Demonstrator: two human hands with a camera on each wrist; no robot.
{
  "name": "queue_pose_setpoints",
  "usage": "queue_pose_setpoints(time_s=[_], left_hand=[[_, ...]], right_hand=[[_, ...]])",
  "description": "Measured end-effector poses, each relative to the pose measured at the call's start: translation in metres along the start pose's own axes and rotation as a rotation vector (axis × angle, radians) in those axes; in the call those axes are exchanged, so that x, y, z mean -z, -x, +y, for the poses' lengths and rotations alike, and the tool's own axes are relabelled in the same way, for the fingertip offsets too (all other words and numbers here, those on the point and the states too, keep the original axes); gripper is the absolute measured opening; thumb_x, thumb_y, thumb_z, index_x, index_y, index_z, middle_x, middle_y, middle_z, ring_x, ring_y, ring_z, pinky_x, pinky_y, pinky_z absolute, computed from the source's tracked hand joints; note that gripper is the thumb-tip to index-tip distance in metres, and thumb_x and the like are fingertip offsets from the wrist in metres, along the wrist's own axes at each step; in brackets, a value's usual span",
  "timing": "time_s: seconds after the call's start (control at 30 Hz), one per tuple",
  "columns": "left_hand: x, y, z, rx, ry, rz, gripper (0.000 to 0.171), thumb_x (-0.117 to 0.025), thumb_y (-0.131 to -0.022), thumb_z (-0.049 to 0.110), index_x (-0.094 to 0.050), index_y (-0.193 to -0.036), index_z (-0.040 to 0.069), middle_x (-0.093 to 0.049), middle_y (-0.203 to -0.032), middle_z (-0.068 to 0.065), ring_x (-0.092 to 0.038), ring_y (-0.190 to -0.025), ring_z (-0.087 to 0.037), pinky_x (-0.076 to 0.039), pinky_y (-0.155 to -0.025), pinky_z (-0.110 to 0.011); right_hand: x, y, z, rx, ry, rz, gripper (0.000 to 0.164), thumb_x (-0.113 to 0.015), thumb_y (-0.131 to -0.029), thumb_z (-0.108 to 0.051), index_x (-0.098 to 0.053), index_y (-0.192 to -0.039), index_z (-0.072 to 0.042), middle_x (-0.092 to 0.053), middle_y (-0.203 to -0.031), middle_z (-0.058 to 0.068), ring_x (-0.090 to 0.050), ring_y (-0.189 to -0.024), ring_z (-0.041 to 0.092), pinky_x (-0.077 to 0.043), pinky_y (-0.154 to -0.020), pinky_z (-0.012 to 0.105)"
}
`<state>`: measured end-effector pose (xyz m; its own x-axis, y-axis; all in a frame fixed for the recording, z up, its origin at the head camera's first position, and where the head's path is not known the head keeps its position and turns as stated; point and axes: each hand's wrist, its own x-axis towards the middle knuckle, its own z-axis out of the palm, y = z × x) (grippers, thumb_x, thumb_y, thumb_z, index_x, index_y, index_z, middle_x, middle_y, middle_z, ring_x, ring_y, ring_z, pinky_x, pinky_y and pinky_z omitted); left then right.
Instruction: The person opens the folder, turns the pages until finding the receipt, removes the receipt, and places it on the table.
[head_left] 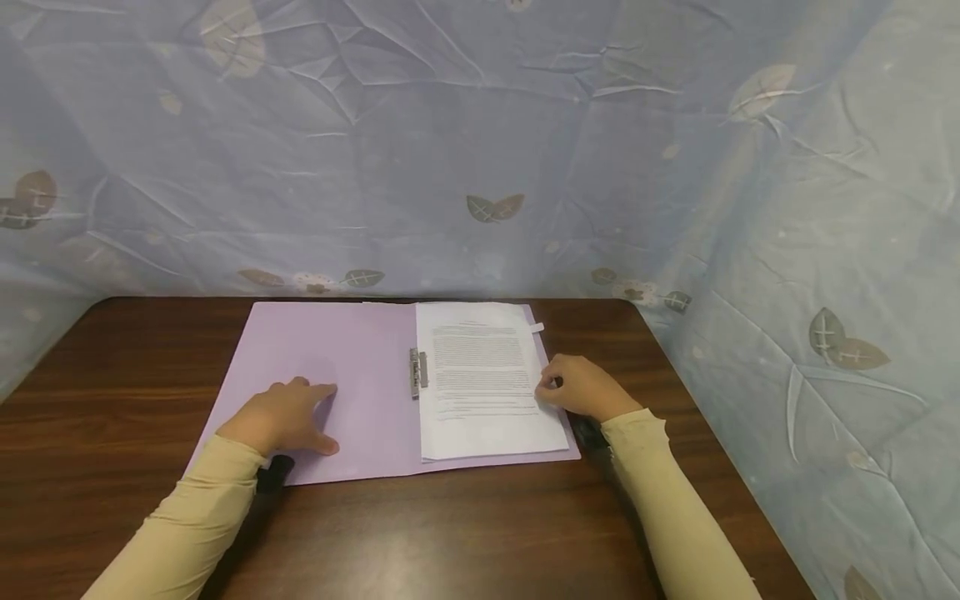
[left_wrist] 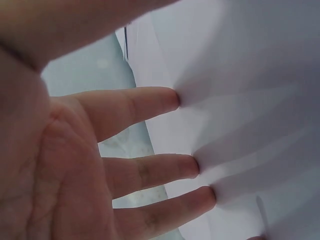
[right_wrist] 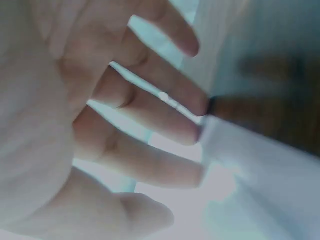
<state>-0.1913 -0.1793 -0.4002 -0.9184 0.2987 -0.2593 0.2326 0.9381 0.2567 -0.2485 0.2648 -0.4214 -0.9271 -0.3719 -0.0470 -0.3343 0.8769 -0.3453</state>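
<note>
A light purple folder [head_left: 341,333] lies spread flat on the table, with a metal clip [head_left: 414,372] near its fold. Printed sheets of paper [head_left: 480,358] rest on its right half. My left hand [head_left: 283,417] is over the folder's left cover, thumb and fingers spread. In the left wrist view, several fingertips [left_wrist: 187,165] touch the cover. At the right edge of the sheets is my right hand [head_left: 585,387]. The right wrist view has its fingers [right_wrist: 150,160] fairly straight, tips against the edge of the paper, the thumb [right_wrist: 145,215] a little apart.
The dark brown wooden table [head_left: 450,533] extends on both sides of the folder and in front of it. A pale blue curtain [head_left: 420,167] with leaf prints hangs behind and along the right. A small white tab [head_left: 537,327] sticks out at the folder's right edge.
</note>
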Motion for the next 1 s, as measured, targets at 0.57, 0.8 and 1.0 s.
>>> queue_pose_setpoints(time_s=[0.57, 0.8, 1.0], left_hand=[[-0.006, 0.009, 0.038, -0.046, -0.040, 0.048, 0.087, -0.091, -0.072, 0.045, -0.061, -0.141, 0.001, -0.061, -0.125, -0.030, -0.059, -0.109, -0.051, -0.051, -0.087, -0.064], [-0.007, 0.006, 0.030, -0.056, -0.030, 0.036, 0.087, -0.087, -0.076, 0.049, -0.059, -0.143, 0.003, -0.059, -0.133, -0.030, -0.058, -0.117, -0.053, -0.050, -0.092, -0.066], [-0.007, -0.001, 0.010, -0.063, 0.013, 0.122, 0.085, -0.088, -0.078, 0.040, -0.055, -0.145, 0.001, -0.057, -0.136, -0.031, -0.052, -0.124, -0.057, -0.046, -0.093, -0.072]], right_hand=[[0.016, 0.011, 0.008, -0.185, 0.021, -0.048, 0.018, -0.076, -0.092, -0.029, -0.079, -0.088, -0.011, -0.066, -0.093, 0.004, -0.057, -0.076, 0.019, -0.048, -0.063, 0.032], [0.019, 0.011, 0.007, -0.193, 0.013, -0.064, 0.017, -0.075, -0.093, -0.027, -0.080, -0.089, -0.011, -0.068, -0.097, 0.005, -0.058, -0.076, 0.019, -0.048, -0.062, 0.032], [0.020, 0.010, 0.008, -0.181, 0.029, -0.063, 0.017, -0.074, -0.093, -0.028, -0.080, -0.090, -0.012, -0.069, -0.099, 0.005, -0.058, -0.078, 0.019, -0.048, -0.063, 0.033]])
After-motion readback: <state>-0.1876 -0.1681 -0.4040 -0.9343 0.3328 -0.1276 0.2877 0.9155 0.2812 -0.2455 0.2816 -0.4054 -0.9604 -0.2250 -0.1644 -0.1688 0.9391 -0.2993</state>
